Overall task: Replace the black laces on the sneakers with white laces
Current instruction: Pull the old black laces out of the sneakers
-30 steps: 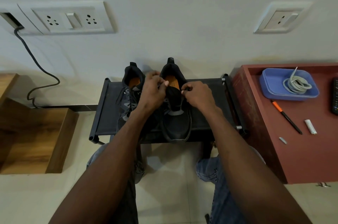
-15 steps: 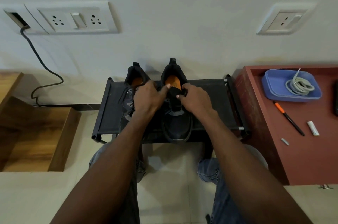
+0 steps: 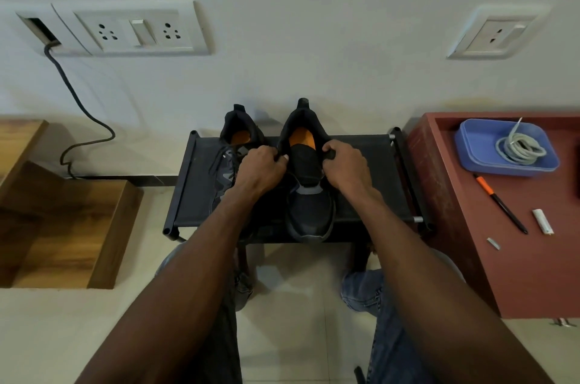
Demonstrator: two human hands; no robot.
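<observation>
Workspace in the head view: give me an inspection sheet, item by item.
Surface: black rack on a tiled floor.
Job's things: right sneaker and left sneaker on the rack; white laces coiled in a blue tray.
Clutter: pen, white tube on a red cabinet.
Hands: left hand and right hand grip the right sneaker's collar.
Cables: black cable down the wall.
Surroundings: wall sockets, wooden steps.

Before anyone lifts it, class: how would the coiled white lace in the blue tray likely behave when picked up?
The white lace lies in loose loops in the blue tray, so it is probably floppy and light. One end sticks up, so it may uncoil and dangle when lifted.
</observation>
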